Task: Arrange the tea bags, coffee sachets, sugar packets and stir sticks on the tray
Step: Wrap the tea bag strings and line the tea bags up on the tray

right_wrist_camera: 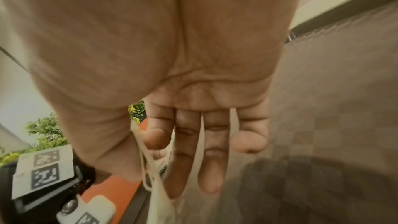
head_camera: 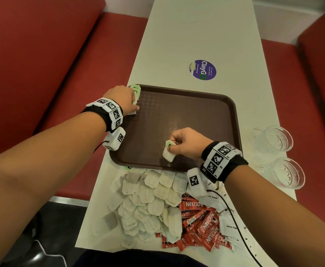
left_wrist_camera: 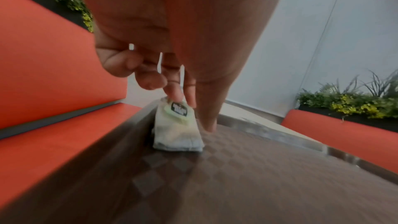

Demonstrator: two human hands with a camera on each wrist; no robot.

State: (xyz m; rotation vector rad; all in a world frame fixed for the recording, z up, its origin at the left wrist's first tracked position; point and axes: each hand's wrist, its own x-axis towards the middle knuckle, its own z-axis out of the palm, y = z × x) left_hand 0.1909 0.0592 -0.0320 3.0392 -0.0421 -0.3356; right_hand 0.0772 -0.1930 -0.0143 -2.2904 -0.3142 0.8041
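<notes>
A brown tray lies on the white table. My left hand is at the tray's far left corner. Its fingertips and thumb hold a tea bag with a green tag, which rests on the tray floor against the left rim. My right hand hovers over the tray's near part and pinches a second tea bag by its top; thumb and index grip the tag end while the bag hangs below. Loose tea bags, red coffee sachets and white sugar packets are heaped at the table's near end.
Two glass cups stand right of the tray near the table edge. A round purple sticker is on the table beyond the tray. Red benches flank the narrow table. A black cable runs across the sugar packets.
</notes>
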